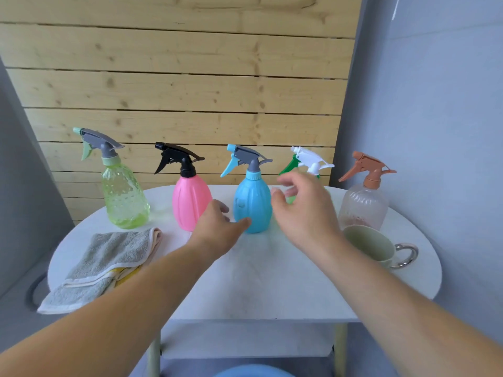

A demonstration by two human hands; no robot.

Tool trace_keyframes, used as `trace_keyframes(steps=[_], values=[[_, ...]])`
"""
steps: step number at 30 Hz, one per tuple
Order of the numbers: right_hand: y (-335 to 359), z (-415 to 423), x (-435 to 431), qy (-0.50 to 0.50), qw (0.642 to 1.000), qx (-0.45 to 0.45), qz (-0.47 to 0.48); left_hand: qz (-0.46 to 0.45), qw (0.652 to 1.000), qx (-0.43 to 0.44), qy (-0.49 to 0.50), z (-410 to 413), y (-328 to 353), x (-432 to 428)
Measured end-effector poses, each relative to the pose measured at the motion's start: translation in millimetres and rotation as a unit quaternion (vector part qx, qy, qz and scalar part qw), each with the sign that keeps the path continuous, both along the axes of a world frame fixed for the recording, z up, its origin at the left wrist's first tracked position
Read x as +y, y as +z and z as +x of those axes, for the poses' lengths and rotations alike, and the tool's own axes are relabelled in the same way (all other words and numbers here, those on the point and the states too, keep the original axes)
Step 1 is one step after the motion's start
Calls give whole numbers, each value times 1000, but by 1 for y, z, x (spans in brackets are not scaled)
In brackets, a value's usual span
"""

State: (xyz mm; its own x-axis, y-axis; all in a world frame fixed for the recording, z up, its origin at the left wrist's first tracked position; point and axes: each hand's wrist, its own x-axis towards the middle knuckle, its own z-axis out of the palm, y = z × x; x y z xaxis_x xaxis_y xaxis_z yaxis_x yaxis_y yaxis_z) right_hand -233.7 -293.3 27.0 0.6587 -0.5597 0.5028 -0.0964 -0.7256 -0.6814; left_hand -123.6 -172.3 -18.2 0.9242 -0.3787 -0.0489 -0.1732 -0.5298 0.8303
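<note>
Blue spray bottle (pixel 253 205) stood between two loosely spread, empty hands, the left hand (pixel 217 227) low at its base and the right hand (pixel 304 210) beside its shoulder, on a round white table (pixel 258 281) before a plank wall (pixel 177 91) and a grey wall (pixel 422 104).

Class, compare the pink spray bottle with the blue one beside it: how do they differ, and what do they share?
The pink bottle has a black sprayer; the blue bottle has a grey one with a pale blue trigger and nozzle. The pink bottle stands left of the blue bottle. Both are opaque, ribbed and upright on the white table.
</note>
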Motion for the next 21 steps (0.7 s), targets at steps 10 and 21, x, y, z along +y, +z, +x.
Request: trace_keyframes(steps=[10, 21], values=[[51, 17, -71, -99, 951, 187, -225, -18, 994, 4, -104, -40, 18, -5], [65, -39, -52, -21, 1000, 2, 2, 20, 986, -97, -136, -83, 22, 20]])
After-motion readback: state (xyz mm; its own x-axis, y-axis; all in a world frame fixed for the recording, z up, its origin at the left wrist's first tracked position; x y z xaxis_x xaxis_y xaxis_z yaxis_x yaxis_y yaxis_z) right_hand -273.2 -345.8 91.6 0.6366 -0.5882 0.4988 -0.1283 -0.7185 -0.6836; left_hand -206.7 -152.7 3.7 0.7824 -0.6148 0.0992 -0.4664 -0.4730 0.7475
